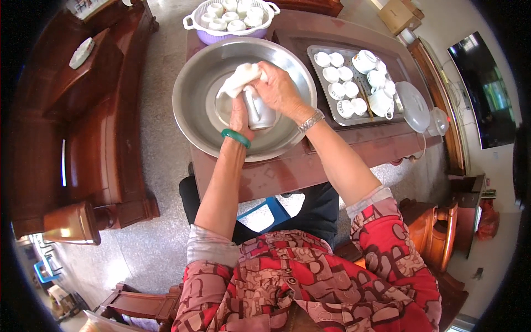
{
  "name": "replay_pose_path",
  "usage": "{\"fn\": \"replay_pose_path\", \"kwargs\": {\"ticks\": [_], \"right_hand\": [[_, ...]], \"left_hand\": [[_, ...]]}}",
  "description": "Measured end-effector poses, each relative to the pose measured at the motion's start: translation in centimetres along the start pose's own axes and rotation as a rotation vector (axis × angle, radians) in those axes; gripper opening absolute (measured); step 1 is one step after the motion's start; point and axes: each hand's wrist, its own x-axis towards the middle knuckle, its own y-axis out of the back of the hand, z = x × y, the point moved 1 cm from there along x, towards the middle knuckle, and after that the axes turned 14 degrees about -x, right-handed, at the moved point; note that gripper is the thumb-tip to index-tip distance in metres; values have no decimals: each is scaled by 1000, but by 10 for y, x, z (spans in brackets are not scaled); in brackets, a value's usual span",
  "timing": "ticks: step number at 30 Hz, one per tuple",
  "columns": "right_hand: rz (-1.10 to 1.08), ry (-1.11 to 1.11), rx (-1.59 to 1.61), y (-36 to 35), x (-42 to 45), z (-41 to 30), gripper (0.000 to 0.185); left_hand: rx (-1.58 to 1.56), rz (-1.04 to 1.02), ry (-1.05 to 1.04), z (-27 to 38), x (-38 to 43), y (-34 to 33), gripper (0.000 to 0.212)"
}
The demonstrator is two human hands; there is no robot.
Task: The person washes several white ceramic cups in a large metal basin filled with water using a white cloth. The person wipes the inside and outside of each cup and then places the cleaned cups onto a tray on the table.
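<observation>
A white ceramic vessel with a handle (262, 113), perhaps a mug or small pitcher, is in my left hand (239, 114), which wears a green bangle. My right hand (278, 88) grips a bunched white cloth (240, 79) over the far end of the vessel, so that end is hidden. Both hands are above a wide stainless steel basin (188, 103). Whether there is water in the basin I cannot tell.
Beyond the basin, a white and purple colander (226, 36) holds several white cups. On the right, a metal tray (341, 118) carries several upturned cups, a teapot (381, 103) and a wooden stick. A translucent lid (412, 107) lies past it. All stand on a reddish-brown table (269, 182).
</observation>
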Motion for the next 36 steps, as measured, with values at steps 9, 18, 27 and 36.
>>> {"fn": "replay_pose_path", "kwargs": {"ticks": [9,18,27,36], "right_hand": [[-126,395,188,6,-20,-11,39],[111,60,-19,-18,0,1,33],[344,-607,808,-7,-2,36,28],[-357,-485,104,-34,-16,71,36]], "left_hand": [[-163,-79,-131,-9,11,26,50],[94,152,-293,1,-6,-1,51],[323,258,-446,7,-5,2,55],[120,332,-340,10,9,21,70]]}}
